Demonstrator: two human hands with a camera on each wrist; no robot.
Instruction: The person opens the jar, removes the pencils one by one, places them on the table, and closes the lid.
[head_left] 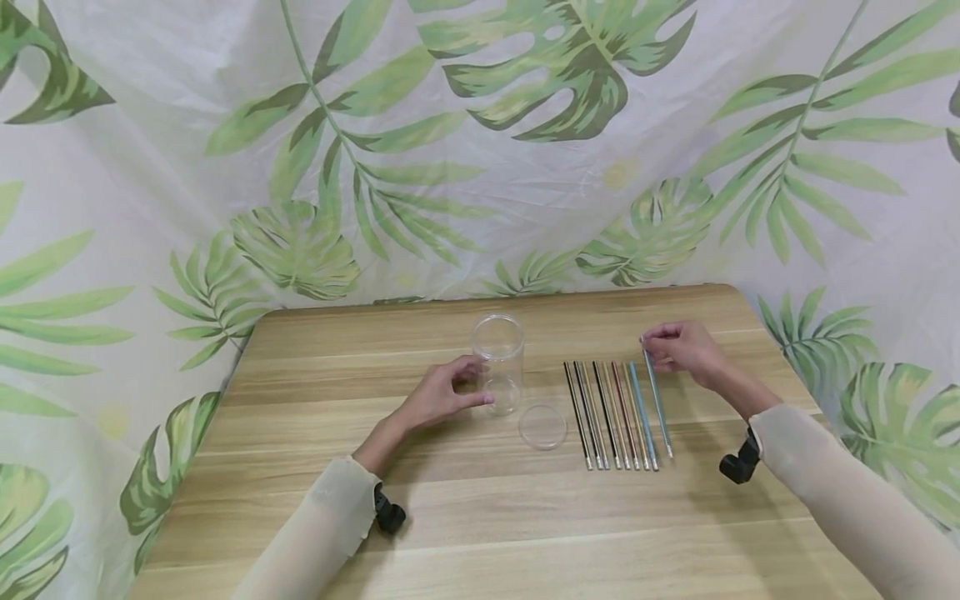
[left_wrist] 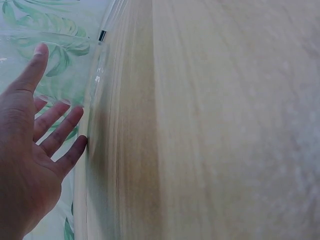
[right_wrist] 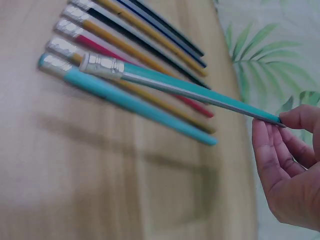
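My right hand (head_left: 684,352) pinches a light blue pencil (head_left: 657,400) by one end between thumb and fingertips. In the right wrist view the pencil (right_wrist: 175,89) slants above the row, its metal band and pale eraser at the far end. A second blue pencil (right_wrist: 125,102) lies just below it. My left hand (head_left: 442,390) is at the left side of a clear cylindrical jar (head_left: 501,367), which stands upright with its top uncovered. The left wrist view shows the thumb and fingers spread apart beside the jar (left_wrist: 70,65); how firmly they touch it I cannot tell.
Several black, yellow, red and blue pencils (head_left: 607,417) lie side by side, erasers toward me. A clear round lid (head_left: 543,427) lies flat between jar and pencils. The wooden table (head_left: 480,533) ends at a leaf-patterned cloth (head_left: 540,183) behind.
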